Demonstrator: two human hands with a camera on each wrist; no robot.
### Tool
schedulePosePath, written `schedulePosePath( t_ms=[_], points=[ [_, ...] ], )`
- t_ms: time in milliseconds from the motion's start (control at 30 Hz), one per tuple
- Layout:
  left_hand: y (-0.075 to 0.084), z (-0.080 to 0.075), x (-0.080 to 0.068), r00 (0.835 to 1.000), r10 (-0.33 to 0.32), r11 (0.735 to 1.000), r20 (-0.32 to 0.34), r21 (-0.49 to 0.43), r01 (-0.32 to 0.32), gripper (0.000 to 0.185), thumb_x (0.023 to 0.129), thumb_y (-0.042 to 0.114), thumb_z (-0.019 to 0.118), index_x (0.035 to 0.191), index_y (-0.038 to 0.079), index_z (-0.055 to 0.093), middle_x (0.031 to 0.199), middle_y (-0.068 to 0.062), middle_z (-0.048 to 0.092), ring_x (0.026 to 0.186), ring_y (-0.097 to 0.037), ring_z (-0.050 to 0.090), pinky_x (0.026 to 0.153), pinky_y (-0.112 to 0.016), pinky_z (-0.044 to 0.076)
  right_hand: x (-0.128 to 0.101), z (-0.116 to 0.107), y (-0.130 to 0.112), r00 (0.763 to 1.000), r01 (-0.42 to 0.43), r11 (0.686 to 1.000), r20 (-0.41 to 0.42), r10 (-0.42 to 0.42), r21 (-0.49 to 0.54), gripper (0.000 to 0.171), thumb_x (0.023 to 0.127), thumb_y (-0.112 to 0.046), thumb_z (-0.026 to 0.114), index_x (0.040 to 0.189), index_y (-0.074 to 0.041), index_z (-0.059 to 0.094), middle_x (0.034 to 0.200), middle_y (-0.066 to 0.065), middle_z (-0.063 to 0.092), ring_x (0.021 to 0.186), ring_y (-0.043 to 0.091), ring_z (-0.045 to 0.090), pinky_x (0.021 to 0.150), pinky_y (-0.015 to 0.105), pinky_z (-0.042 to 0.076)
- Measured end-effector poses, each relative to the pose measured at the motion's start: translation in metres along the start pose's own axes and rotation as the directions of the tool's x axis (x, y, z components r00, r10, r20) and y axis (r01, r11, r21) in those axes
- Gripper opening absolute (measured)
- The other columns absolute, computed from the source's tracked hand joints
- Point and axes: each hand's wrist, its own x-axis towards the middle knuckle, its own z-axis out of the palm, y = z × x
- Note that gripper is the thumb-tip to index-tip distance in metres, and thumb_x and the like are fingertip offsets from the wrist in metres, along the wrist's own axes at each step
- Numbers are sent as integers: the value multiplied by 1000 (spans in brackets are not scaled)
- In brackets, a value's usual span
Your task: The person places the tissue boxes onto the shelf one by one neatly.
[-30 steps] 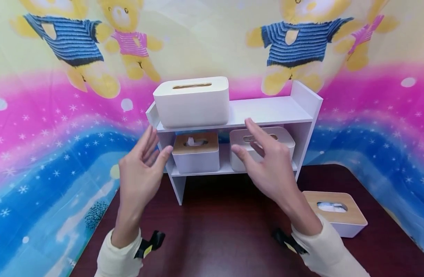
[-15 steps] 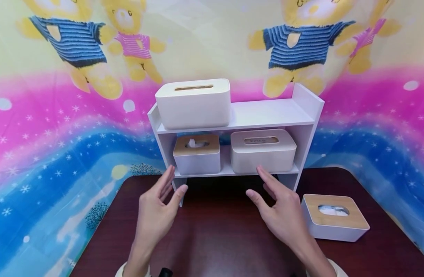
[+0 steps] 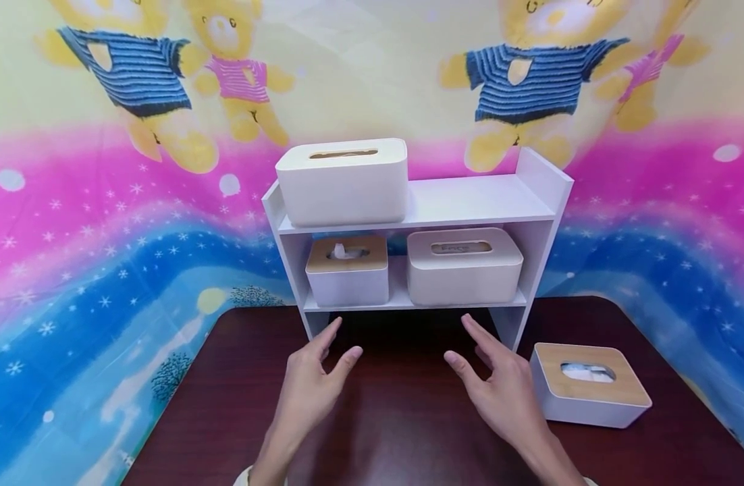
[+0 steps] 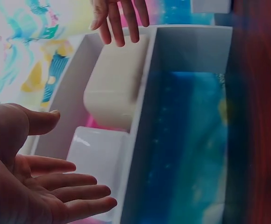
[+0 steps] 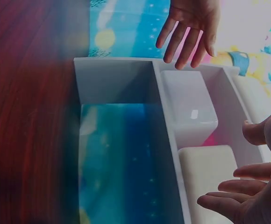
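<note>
Both hands have dropped lower in frame: left hand (image 3: 314,381) and right hand (image 3: 499,385) hover spread, empty, below the white shelf (image 3: 530,202).

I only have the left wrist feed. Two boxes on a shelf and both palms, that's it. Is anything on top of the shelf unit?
Observer: Yes, a large white tissue box sits on the top shelf, at its left end.
Operator: Anything on the table itself?
Observer: A wood-lidded tissue box lies on the dark table, right of the shelf unit.
Operator: Which hand is nearer to it?
Observer: The right hand, open and empty, just left of that box without touching it.
Operator: And the left hand?
Observer: The left hand is open too, holding nothing, in front of the shelf's left leg.
</note>
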Motion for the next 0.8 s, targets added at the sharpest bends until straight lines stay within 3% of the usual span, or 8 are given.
schedulePosePath(
  t_ms=[133, 500, 667, 800],
  points=[
    [-3, 10, 1, 999, 11, 1000, 43, 10, -11, 62, 101, 35, 77, 155, 9, 59, 154, -12, 63, 137, -33, 65, 109, -52, 56, 0, 1, 8, 1000, -16, 1000, 21, 16, -21, 63, 98, -28, 81, 155, -12, 59, 155, 9, 63, 125, 35, 72, 94, 46, 62],
    [-16, 48, 2, 984, 28, 999, 178, 25, -32, 75, 101, 42, 75, 159, 1, 50, 161, -18, 55, 146, -34, 57, 117, -54, 50, -6, -11, 36, 998, -46, 992, 25, 49, -117, 65, 100, -32, 79, 158, -11, 56, 155, 15, 62, 114, 40, 76, 93, 61, 59],
    [-17, 63, 2, 970, 20, 1000, 243, 11, -24, 81, 102, 48, 73, 162, 1, 45, 165, -19, 50, 151, -33, 52, 120, -55, 46, -9, -23, 51, 993, -92, 983, 57, 102, -158, 70, 100, -36, 78, 160, -10, 53, 157, 21, 59, 127, 49, 68, 98, 68, 55],
    [-12, 76, 1, 956, 20, 1000, 293, 1, -22, 83, 102, 50, 71, 164, 2, 42, 168, -17, 46, 154, -31, 49, 122, -54, 44, -13, -34, 63, 969, -180, 960, 131, 211, -215, 78, 102, -49, 73, 164, -10, 45, 161, 26, 51, 137, 57, 56, 98, 71, 54]
  ],
)
